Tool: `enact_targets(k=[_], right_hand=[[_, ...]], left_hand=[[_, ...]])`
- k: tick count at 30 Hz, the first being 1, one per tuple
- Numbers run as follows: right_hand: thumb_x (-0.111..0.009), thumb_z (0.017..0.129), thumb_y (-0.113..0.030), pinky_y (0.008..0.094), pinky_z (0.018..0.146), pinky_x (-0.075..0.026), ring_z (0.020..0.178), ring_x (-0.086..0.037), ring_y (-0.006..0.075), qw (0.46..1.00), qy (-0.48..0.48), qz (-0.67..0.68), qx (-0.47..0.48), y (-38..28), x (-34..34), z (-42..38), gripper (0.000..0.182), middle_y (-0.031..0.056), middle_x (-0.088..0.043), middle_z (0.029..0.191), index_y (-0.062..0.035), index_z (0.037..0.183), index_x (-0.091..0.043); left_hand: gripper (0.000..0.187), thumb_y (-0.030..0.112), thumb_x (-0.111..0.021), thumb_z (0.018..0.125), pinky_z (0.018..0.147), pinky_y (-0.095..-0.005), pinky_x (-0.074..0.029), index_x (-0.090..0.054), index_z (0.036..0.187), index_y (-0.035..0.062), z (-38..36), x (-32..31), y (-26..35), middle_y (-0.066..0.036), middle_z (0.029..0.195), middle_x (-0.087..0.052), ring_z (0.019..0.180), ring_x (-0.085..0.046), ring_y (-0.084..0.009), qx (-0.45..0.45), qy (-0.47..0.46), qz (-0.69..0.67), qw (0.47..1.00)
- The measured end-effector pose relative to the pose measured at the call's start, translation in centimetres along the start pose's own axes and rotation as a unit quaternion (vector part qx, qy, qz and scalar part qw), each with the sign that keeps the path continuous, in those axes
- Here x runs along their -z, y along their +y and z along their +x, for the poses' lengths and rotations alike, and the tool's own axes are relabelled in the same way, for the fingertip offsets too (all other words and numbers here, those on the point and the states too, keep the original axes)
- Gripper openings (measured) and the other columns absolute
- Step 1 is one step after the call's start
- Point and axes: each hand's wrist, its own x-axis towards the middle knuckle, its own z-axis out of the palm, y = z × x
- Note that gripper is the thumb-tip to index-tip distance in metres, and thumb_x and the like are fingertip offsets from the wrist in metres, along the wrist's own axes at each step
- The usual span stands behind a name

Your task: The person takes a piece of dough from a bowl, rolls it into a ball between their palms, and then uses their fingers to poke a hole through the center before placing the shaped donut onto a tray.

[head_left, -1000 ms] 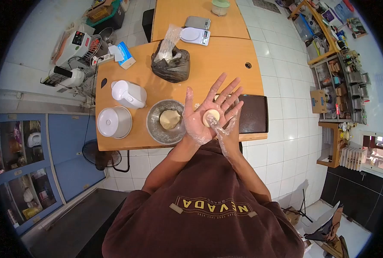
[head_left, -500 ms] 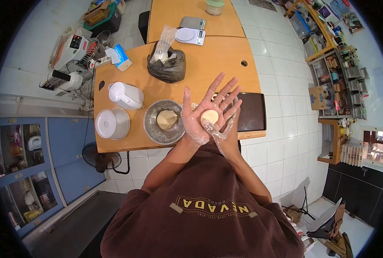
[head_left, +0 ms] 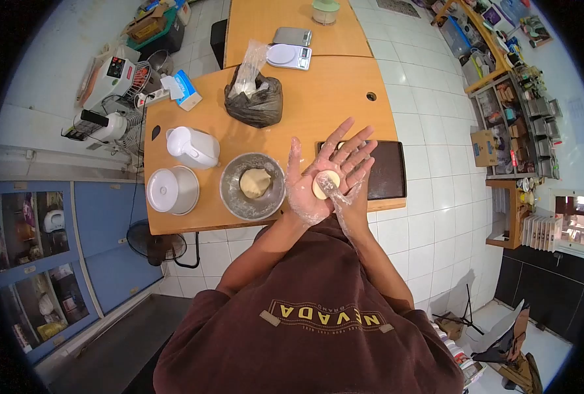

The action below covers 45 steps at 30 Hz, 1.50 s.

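My left hand (head_left: 310, 190) is palm up, its fingers spread and dusted with flour. On its palm lies a small, round, flat piece of pale dough (head_left: 322, 186). My right hand (head_left: 351, 209) comes in from the right, its thumb pressed onto the dough piece. Its other fingers are mostly hidden behind my left hand. Left of the hands stands a metal bowl (head_left: 231, 200), floury inside, with a larger lump of dough (head_left: 255, 182) in it. Partly behind the hands lies a dark baking tray (head_left: 387, 169) with a pale piece near its far left edge.
A white jug (head_left: 193, 146) and a white lidded tub (head_left: 172, 189) stand left of the bowl on the wooden table (head_left: 331, 85). Farther back are a black plastic bag (head_left: 256, 108), a blue-and-white box (head_left: 186, 90) and a white kitchen scale (head_left: 289, 56).
Both hands have shifted slightly to the right, away from the bowl. My right thumb has moved from the lower edge of the dough piece up onto its face.
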Motion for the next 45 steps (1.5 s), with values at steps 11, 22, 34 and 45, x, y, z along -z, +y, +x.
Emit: enact_targets(k=[11, 22, 34, 45], right_hand=[[-0.079, 0.094, -0.017, 0.0425, 0.118, -0.039, 0.149, -0.036, 0.0295, 1.000, -0.016, 0.006, -0.007, 0.2, -0.7, -0.2, 0.103, 0.0228, -0.026, 0.162, 0.0014, 0.162, -0.004], [-0.076, 0.096, -0.014, 0.0436, 0.122, -0.034, 0.153, -0.030, 0.0295, 0.998, -0.056, 0.020, -0.022, 0.5, -0.3, -0.6, 0.097, 0.0210, -0.022, 0.164, -0.0010, 0.162, -0.007], [-0.077, 0.095, -0.013, 0.0430, 0.123, -0.033, 0.155, -0.027, 0.0300, 0.999, -0.042, 0.026, -0.007, 1.9, 0.0, 0.0, 0.103, 0.0210, -0.019, 0.166, 0.0003, 0.164, -0.002], [-0.077, 0.095, -0.025, 0.0444, 0.118, -0.042, 0.150, -0.039, 0.0301, 0.999, -0.036, 0.014, -0.014, 1.3, -0.3, 0.6, 0.100, 0.0193, -0.029, 0.164, -0.0023, 0.165, -0.008]], left_hand=[[0.099, 0.082, -0.029, 0.098, 0.131, -0.0506, -0.018, -0.020, 0.167, 0.0106, -0.3, 0.2, 0.7, -0.020, 0.170, -0.022, 0.157, -0.024, -0.0360, -0.014, 0.032, -0.086, 0.996], [0.097, 0.082, -0.031, 0.097, 0.131, -0.0535, -0.014, -0.020, 0.168, 0.0172, -0.4, 1.6, 1.0, -0.013, 0.172, -0.023, 0.157, -0.024, -0.0311, -0.029, 0.022, -0.104, 0.994], [0.102, 0.085, -0.028, 0.095, 0.130, -0.0599, -0.013, -0.019, 0.168, 0.0150, -0.1, 1.8, 1.1, -0.020, 0.170, -0.023, 0.157, -0.023, -0.0376, -0.034, 0.013, -0.009, 0.999], [0.102, 0.085, -0.027, 0.095, 0.129, -0.0608, -0.013, -0.017, 0.168, 0.0141, 0.5, 1.5, 0.9, -0.022, 0.170, -0.021, 0.157, -0.023, -0.0393, -0.024, 0.014, -0.077, 0.997]])
